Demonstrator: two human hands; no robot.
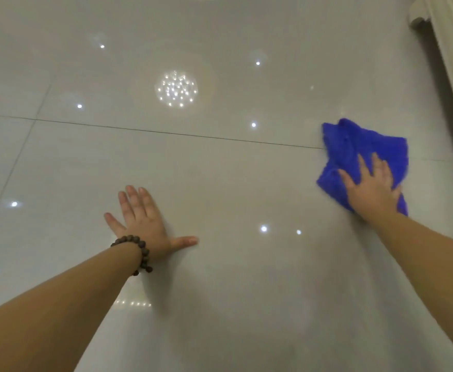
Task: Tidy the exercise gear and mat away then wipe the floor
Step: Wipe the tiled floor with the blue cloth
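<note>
— Nearest the camera, what shows?

— Two bare forearms reaching forward over a glossy pale tiled floor (220, 170). A string of dark wooden beads (139, 251) circles the left wrist.

— And the left hand?

— The left hand (143, 220) lies flat on the tile, palm down, fingers straight and spread, thumb stretched out to the right. It holds nothing.

— The right one?

— The right hand (369, 183) is further out and to the right, pressing down on a blue cloth (365, 149). Its fingers are straight and slightly fanned on top of the fabric, not curled round it.

— Where does the cloth sit?

— On the floor under that palm, crumpled, most of it bunched ahead of the fingers, a corner poking out by the wrist. Its far edge lies across a dark grout line (166, 132) that runs across the tiles.

— Beyond that?

— Small ceiling lights mirrored in the tile as bright dots, and a round cluster of them (176, 88) further back. At the far right a cream-coloured edge of furniture or trim (450, 49) runs along the floor; I cannot tell which it is.
</note>
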